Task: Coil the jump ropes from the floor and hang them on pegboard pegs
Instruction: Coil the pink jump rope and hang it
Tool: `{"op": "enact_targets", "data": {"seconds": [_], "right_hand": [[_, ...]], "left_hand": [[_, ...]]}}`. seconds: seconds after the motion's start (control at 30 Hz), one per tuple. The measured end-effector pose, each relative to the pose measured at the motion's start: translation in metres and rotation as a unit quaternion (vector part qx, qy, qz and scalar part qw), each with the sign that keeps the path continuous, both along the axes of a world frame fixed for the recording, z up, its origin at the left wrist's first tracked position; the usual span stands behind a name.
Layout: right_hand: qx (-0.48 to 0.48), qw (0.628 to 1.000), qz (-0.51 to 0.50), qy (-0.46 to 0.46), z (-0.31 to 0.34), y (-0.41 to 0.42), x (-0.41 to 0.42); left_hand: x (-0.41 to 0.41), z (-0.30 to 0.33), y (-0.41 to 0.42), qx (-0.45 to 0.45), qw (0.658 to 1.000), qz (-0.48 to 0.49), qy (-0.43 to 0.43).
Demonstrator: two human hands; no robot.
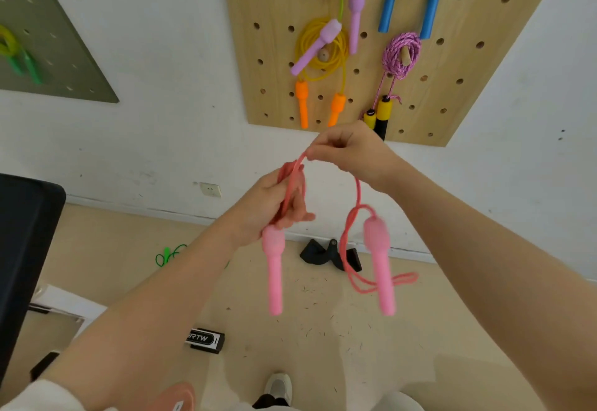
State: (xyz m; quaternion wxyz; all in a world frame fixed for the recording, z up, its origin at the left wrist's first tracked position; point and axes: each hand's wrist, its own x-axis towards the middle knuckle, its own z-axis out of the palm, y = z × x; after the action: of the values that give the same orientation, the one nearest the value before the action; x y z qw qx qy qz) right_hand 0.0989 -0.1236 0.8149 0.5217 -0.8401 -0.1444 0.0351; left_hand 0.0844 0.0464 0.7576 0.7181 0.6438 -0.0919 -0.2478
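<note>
I hold a pink jump rope (357,190) in the air in front of the wooden pegboard (468,64). My left hand (274,203) grips several strands of its cord, and one pink handle (274,268) hangs below that hand. My right hand (352,152) pinches the cord higher up. From there the cord drops to the second pink handle (381,265), which dangles with a loose loop (371,284) behind it. Coiled ropes hang on the board's pegs: yellow with orange handles (323,51), green with purple handles (355,16), pink-and-white braided (400,55), and tan with blue handles (429,6).
A green jump rope (168,254) lies on the floor near the wall at left. A black object (326,254) sits at the wall's base, and a small black box (205,340) lies nearer me. A grey pegboard (48,38) with a green rope hangs at left. A dark cabinet (22,249) stands at left.
</note>
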Motion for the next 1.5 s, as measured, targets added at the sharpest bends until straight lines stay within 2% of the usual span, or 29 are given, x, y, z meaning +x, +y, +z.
{"op": "enact_targets", "data": {"seconds": [0.07, 0.13, 0.2, 0.27, 0.33, 0.4, 0.57, 0.63, 0.7, 0.77, 0.8, 0.83, 0.9, 0.93, 1.0, 1.1, 1.13, 1.17, 1.23, 1.33, 1.37, 1.4, 1.47, 1.5], "right_hand": [[0.019, 0.999, -0.035, -0.002, -0.011, -0.001, 0.004], [0.011, 0.999, -0.045, 0.029, -0.022, -0.002, 0.005], [0.023, 0.995, -0.01, 0.097, -0.034, -0.006, 0.002], [0.049, 0.985, 0.039, 0.158, -0.039, -0.007, -0.003], [0.051, 0.98, 0.052, 0.185, -0.039, -0.007, -0.005], [0.035, 0.982, 0.053, 0.179, -0.037, -0.011, -0.007], [0.007, 0.98, 0.06, 0.19, -0.046, -0.02, -0.008], [-0.004, 0.971, 0.073, 0.228, -0.051, -0.014, -0.01], [0.047, 0.952, 0.077, 0.292, -0.056, -0.013, -0.014], [0.161, 0.924, 0.057, 0.343, -0.06, -0.012, -0.017], [0.19, 0.919, 0.038, 0.344, -0.062, -0.011, -0.018], [0.177, 0.928, 0.005, 0.328, -0.064, -0.008, -0.017], [0.114, 0.946, -0.107, 0.285, -0.066, -0.005, -0.013], [0.122, 0.938, -0.178, 0.272, -0.068, -0.006, -0.01], [0.202, 0.886, -0.309, 0.282, -0.072, -0.012, -0.005], [0.329, 0.784, -0.413, 0.327, -0.077, -0.036, -0.008], [0.324, 0.769, -0.435, 0.339, -0.079, -0.044, -0.007], [0.314, 0.76, -0.451, 0.346, -0.081, -0.049, -0.008], [0.213, 0.774, -0.489, 0.341, -0.09, -0.063, -0.011], [0.122, 0.825, -0.434, 0.34, -0.105, -0.082, -0.013], [0.068, 0.829, -0.438, 0.341, -0.109, -0.089, -0.016], [-0.057, 0.839, -0.409, 0.353, -0.111, -0.099, -0.022], [-0.308, 0.824, -0.34, 0.333, -0.114, -0.107, -0.024], [-0.324, 0.824, -0.328, 0.33, -0.112, -0.106, -0.024]], "left_hand": [[-0.005, 0.012, -0.002, -0.097, 0.992, -0.037, 0.068], [-0.005, 0.018, 0.001, -0.145, 0.978, -0.072, 0.132], [-0.006, 0.019, 0.004, -0.144, 0.973, -0.104, 0.149], [-0.009, 0.017, 0.005, -0.128, 0.98, -0.105, 0.113], [-0.011, 0.017, 0.004, -0.114, 0.989, -0.054, 0.073], [-0.008, 0.019, 0.008, -0.137, 0.988, 0.004, 0.063], [-0.001, 0.019, 0.018, -0.211, 0.971, 0.095, 0.053], [-0.001, 0.016, 0.013, -0.251, 0.959, 0.121, 0.059], [0.001, 0.012, 0.009, -0.299, 0.94, 0.149, 0.069], [0.005, 0.01, 0.007, -0.307, 0.935, 0.168, 0.058], [0.007, 0.008, 0.006, -0.291, 0.938, 0.181, 0.046], [0.006, 0.007, 0.004, -0.26, 0.944, 0.2, 0.033], [0.005, 0.003, -0.001, -0.192, 0.951, 0.241, 0.021], [0.008, -0.001, -0.002, -0.175, 0.949, 0.262, 0.018], [0.015, -0.006, -0.004, -0.168, 0.935, 0.312, 0.018], [0.033, -0.018, 0.008, -0.158, 0.901, 0.403, 0.027], [0.04, -0.024, 0.014, -0.136, 0.894, 0.426, 0.016], [0.045, -0.029, 0.02, -0.103, 0.89, 0.444, 0.002], [0.053, -0.04, 0.032, -0.029, 0.885, 0.464, -0.01], [0.059, -0.056, 0.055, 0.088, 0.845, 0.526, -0.045], [0.062, -0.062, 0.063, 0.136, 0.831, 0.534, -0.069], [0.064, -0.07, 0.071, 0.175, 0.829, 0.524, -0.084], [0.064, -0.069, 0.069, 0.205, 0.865, 0.455, -0.055], [0.059, -0.063, 0.061, 0.207, 0.887, 0.412, -0.036]]}}
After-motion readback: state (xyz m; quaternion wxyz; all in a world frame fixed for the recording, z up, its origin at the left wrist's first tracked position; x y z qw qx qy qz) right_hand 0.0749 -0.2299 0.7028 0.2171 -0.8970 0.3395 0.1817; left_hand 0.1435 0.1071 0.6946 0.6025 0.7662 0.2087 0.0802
